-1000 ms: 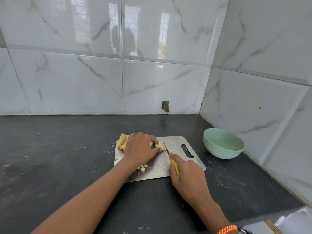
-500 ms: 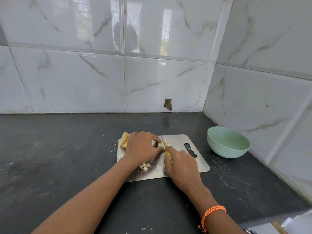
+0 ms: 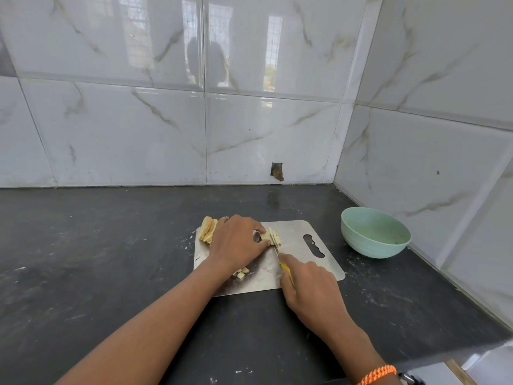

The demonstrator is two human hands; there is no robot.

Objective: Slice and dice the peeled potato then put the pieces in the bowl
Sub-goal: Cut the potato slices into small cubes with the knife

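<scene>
Dicing is the step in hand: the left hand [image 3: 238, 241] is pressing down with curled fingers on a small stack of potato slices [image 3: 273, 236] near the middle of the cutting board [image 3: 305, 262], while the right hand [image 3: 311, 284] is gripping the yellow handle of a knife [image 3: 286, 269] whose blade is pointing toward that stack from the board's near side. More potato slices are waiting in a fanned pile [image 3: 207, 229] at the board's far left corner, partly behind the left hand, and a few finished cubes [image 3: 241, 273] are lying on the board just below the left wrist. A green bowl [image 3: 374, 232] is standing on the dark table [image 3: 111, 259] to the right of the board, well apart from the pieces, and no potato can be made out inside it. Judging from this, most of the cutting is not yet done; the next move is calling for the blade to be drawn down through the held stack, with the left fingertips tucked clear of the edge
</scene>
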